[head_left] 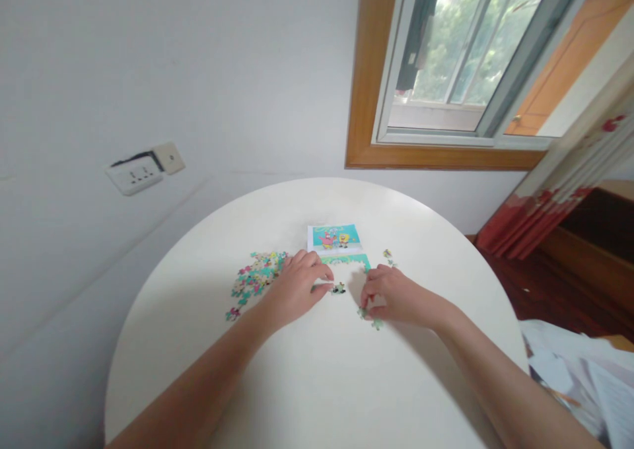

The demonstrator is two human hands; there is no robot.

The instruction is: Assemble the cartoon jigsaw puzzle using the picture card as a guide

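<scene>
Both my hands rest on a round white table [307,383]. My left hand [296,289] has its fingers curled, its fingertips pinching a small dark puzzle piece [339,288]. My right hand [392,297] is curled too, fingers pressed on green puzzle pieces [370,317] at its underside. Between the hands lies a partly built strip of puzzle [347,260] with a teal edge. Just behind it sits a cartoon reference picture [333,237]. A heap of loose puzzle pieces [255,278] lies left of my left hand.
A couple of stray pieces [389,257] lie beyond my right hand. The wall carries a power socket [135,174] at the left. A wood-framed window [446,72] is behind the table, a red-and-white curtain [555,198] and papers [584,376] to the right.
</scene>
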